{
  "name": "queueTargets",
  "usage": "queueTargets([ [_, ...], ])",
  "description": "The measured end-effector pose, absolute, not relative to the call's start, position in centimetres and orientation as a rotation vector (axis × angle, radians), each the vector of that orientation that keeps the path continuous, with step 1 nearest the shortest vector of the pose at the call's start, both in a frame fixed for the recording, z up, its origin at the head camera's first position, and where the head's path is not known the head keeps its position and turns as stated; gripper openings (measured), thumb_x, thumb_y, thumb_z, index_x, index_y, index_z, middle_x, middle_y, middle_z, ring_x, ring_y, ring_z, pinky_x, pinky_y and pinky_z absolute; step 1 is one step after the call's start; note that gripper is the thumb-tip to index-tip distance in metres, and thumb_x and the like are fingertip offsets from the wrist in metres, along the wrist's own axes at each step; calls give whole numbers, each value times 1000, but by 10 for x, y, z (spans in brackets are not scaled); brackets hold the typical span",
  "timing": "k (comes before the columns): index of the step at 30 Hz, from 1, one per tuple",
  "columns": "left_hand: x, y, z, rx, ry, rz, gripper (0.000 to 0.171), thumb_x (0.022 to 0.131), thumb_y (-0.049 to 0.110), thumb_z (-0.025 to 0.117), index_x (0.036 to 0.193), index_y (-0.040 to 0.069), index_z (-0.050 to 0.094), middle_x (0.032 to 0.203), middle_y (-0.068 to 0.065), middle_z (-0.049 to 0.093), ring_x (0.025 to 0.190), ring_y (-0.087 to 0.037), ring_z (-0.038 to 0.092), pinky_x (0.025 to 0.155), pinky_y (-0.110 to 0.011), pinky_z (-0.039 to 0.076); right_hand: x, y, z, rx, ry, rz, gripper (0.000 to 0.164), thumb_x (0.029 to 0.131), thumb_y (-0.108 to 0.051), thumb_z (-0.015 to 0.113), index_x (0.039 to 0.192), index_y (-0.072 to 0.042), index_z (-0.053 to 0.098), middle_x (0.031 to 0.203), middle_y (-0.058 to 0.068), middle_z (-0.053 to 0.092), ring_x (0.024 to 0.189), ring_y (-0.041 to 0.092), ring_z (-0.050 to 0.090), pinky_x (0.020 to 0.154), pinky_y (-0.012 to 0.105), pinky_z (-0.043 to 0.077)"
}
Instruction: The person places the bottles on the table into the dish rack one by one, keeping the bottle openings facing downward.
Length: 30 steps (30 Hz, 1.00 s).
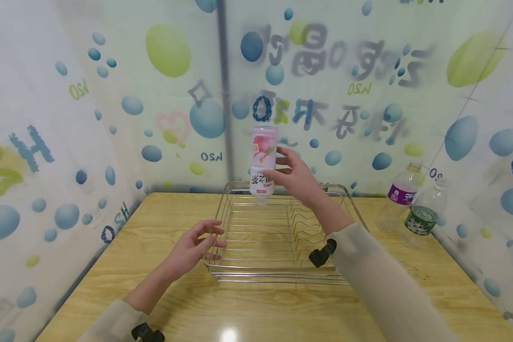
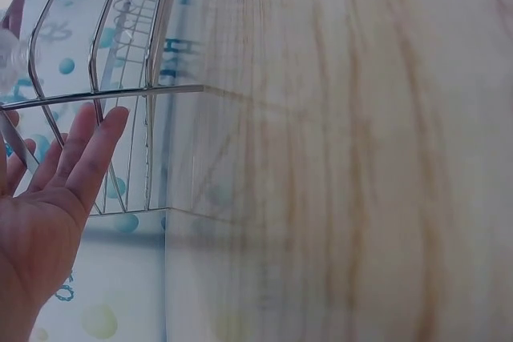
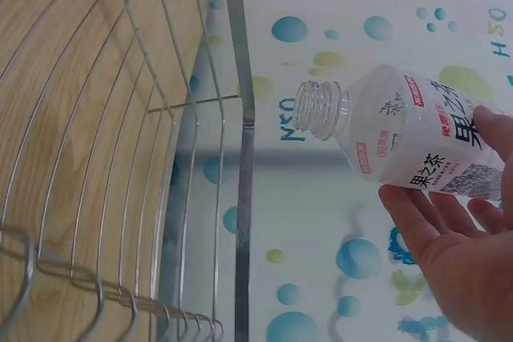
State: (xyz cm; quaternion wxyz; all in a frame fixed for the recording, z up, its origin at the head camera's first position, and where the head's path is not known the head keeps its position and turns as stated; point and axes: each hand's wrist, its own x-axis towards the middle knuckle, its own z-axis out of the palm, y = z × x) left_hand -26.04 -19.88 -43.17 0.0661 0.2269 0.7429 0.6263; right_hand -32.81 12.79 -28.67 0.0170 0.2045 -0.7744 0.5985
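My right hand (image 1: pixel 298 179) grips a plastic drink bottle (image 1: pixel 263 149) with a pink peach label, held upside down above the back of a metal wire rack (image 1: pixel 256 269). In the right wrist view, the bottle's threaded mouth (image 3: pixel 317 110) has no cap and points toward the rack; its clear walls show no liquid. Thumb and fingers lie on opposite sides of the bottle. At the rack's left side is my left hand (image 1: pixel 192 251), its fingers (image 2: pixel 96 154) extended and loosely spread along the wires in the left wrist view.
Two clear bottles stand at the right of the wooden table (image 1: pixel 248 313): one with a purple label (image 1: pixel 402 194) and yellow cap, one with a green label (image 1: pixel 421 219). Wavy wire dividers (image 1: pixel 305 221) line the rack's right half. Patterned curtains enclose the back and sides.
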Motion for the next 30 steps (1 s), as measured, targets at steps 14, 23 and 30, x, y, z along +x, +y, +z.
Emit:
queueTargets([
  [14, -263, -197, -428, 652, 2241, 1884, 45, 116, 14, 54, 160, 5, 45, 151, -38, 49, 124, -44, 73, 89, -45, 70, -375, 95, -314, 530, -2368, 1977, 80, 103, -31, 79, 170, -17, 36, 157, 15, 55, 139, 35, 59, 115, 57, 58],
  [23, -263, -201, -428, 672, 2175, 1936, 47, 115, 11, 56, 159, 3, 45, 152, -39, 46, 122, -40, 74, 88, -47, 70, -394, 79, -334, 430, -2342, 2057, 78, 104, -28, 79, 169, -15, 38, 154, 17, 56, 136, 36, 62, 114, 57, 57],
  [30, -264, -201, -431, 662, 2164, 1920, 47, 115, 11, 56, 159, 3, 45, 152, -39, 47, 121, -35, 75, 89, -46, 70, -397, 78, -356, 392, -2403, 2063, 79, 104, -28, 78, 169, -14, 36, 154, 19, 55, 137, 38, 63, 116, 57, 57],
])
